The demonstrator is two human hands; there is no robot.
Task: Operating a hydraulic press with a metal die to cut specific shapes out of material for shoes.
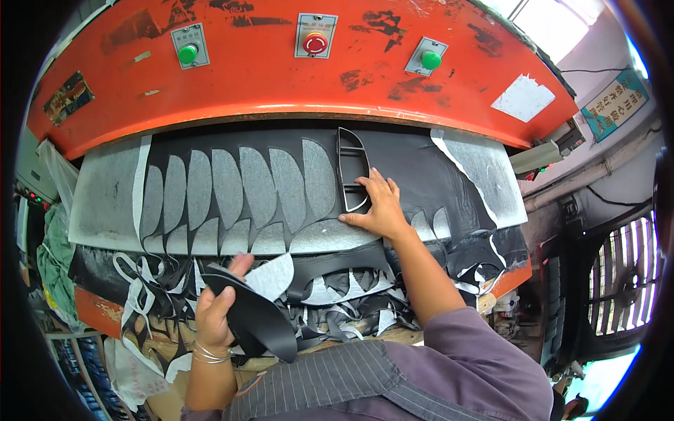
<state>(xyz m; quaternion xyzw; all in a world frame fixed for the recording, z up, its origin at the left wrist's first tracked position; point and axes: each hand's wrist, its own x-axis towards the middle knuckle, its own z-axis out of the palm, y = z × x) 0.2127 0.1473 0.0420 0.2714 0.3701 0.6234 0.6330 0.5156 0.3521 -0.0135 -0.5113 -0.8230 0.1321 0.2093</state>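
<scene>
My right hand grips the lower right side of a steel cutting die, a half-leaf-shaped frame with crossbars. The die stands on a black sheet of leather-like material spread over the pale press bed. To its left, a row of matching curved cut-outs opens the sheet to the grey surface underneath. Low on the left, my left hand holds a bundle of cut black pieces between thumb and fingers. One pale-backed piece juts out to the right of the bundle.
Behind the bed rises the orange press head, carrying two green buttons and a red stop button. Tangled black and white offcuts hang along the bed's front edge. Green cloth lies at the far left.
</scene>
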